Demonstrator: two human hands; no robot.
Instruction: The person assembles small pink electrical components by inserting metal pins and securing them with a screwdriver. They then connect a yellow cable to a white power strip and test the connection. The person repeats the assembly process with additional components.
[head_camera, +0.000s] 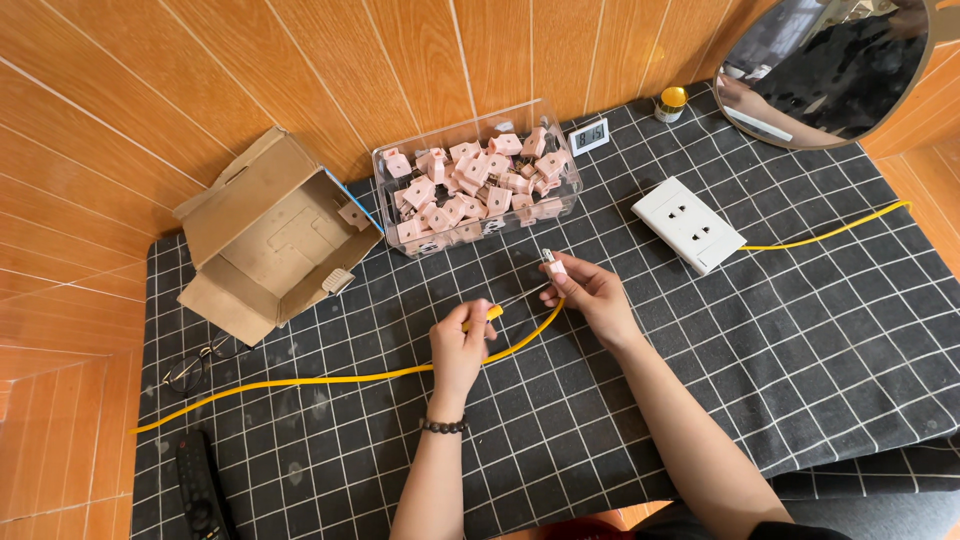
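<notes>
Left hand (460, 345) pinching thin bendy yellow cable (300, 382) near its end. Right hand (590, 292) gripping small pink plastic plug (556, 268) just past it. Both look light, plug hard & prob. slippy; best held by sides.

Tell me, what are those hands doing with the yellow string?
It is a yellow cable, not string. A person sits at a table with a black checked cloth. The left hand pinches the cable near its end. The right hand holds a small pink plug in its fingertips. Behind the hands stands a clear box full of the same pink plugs, with an open cardboard box and a white socket plate to either side.
</notes>
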